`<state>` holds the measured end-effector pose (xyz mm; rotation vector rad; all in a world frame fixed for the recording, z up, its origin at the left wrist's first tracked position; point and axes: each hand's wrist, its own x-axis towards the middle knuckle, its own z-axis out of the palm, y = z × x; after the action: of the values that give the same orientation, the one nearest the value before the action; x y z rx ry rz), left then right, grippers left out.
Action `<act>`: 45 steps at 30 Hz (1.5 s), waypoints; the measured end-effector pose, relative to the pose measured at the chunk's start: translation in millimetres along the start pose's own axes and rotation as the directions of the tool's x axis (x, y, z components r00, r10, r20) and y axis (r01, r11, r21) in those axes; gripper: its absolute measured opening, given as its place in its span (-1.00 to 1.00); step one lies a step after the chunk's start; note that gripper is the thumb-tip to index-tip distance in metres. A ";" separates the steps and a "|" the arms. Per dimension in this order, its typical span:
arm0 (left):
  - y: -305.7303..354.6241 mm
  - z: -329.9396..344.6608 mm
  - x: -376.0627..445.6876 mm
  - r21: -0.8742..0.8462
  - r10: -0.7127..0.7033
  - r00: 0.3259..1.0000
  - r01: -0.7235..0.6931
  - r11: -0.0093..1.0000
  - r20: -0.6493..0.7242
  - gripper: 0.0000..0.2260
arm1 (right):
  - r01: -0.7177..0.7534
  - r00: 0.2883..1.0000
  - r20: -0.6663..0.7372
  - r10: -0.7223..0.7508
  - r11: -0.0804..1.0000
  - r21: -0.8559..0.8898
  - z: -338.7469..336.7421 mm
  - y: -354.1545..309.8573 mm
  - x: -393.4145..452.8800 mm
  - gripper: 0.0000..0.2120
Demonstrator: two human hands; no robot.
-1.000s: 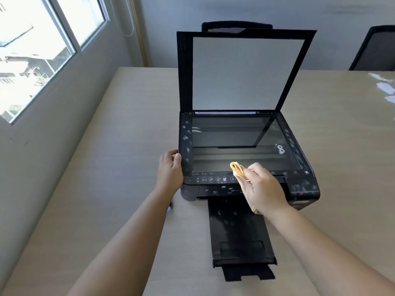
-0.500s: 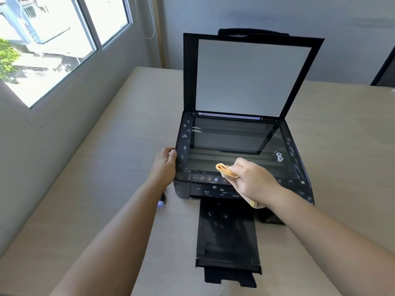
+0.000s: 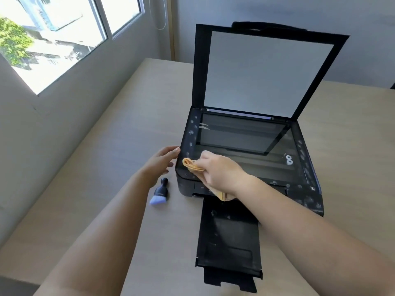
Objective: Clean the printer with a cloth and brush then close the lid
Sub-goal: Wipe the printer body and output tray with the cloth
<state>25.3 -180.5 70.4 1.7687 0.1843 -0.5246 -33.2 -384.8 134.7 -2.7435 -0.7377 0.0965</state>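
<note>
A black printer [image 3: 303, 189] stands on the table with its scanner lid [image 3: 267, 73] raised upright and white smudges on its frame. My right hand [image 3: 220, 171] grips a folded orange cloth [image 3: 191, 164] and holds it on the printer's front left corner. My left hand [image 3: 160, 161] lies with relaxed fingers against the printer's left edge, its fingertips touching the casing. A small black brush with pale bristles [image 3: 159, 192] lies on the table just left of the printer, below my left hand.
The printer's black output tray [image 3: 230, 242] sticks out toward me over the beige table [image 3: 128, 135]. A wall with a window [image 3: 53, 39] runs along the left. A dark chair back shows behind the lid.
My right hand has wiped the cloth leftward along the front panel to the left corner. My left hand has loosened from the printer's edge, and the brush has come into view.
</note>
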 end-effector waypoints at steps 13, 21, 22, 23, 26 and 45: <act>-0.5 -12.2 22.0 -0.186 0.032 0.991 -0.009 0.983 0.126 -0.61 | -0.074 0.962 -0.265 0.067 0.997 -0.017 35.3 -42.0 14.4 -0.76; 5.2 -6.5 29.0 -0.265 0.069 0.989 -0.033 0.964 0.128 -0.61 | -0.182 0.893 -0.417 0.169 0.983 0.009 45.4 -31.3 -17.4 -0.87; 5.4 -6.4 28.0 -0.279 0.066 0.990 -0.028 0.960 0.128 -0.57 | -0.190 0.881 -0.436 0.183 0.981 0.029 47.9 -40.0 -6.3 -0.87; 3.8 -6.8 27.9 -0.300 0.064 0.990 -0.023 0.954 0.127 -0.53 | -0.182 0.878 -0.445 0.176 0.983 0.030 53.0 -50.2 4.3 -0.88; 5.0 -5.7 24.6 -0.312 0.075 0.993 -0.044 0.949 0.088 -0.59 | -0.116 0.895 -0.437 0.090 0.993 -0.033 64.8 -69.6 15.3 -0.83; 13.8 44.8 9.6 -0.165 0.320 0.920 -0.360 0.918 -0.224 -0.62 | -0.555 0.781 -0.308 0.544 0.830 0.059 21.0 1.5 -55.7 -0.65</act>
<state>28.0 -228.3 70.4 1.6032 0.0570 -0.0760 -83.8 -408.3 113.6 -2.8171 0.1680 -0.2294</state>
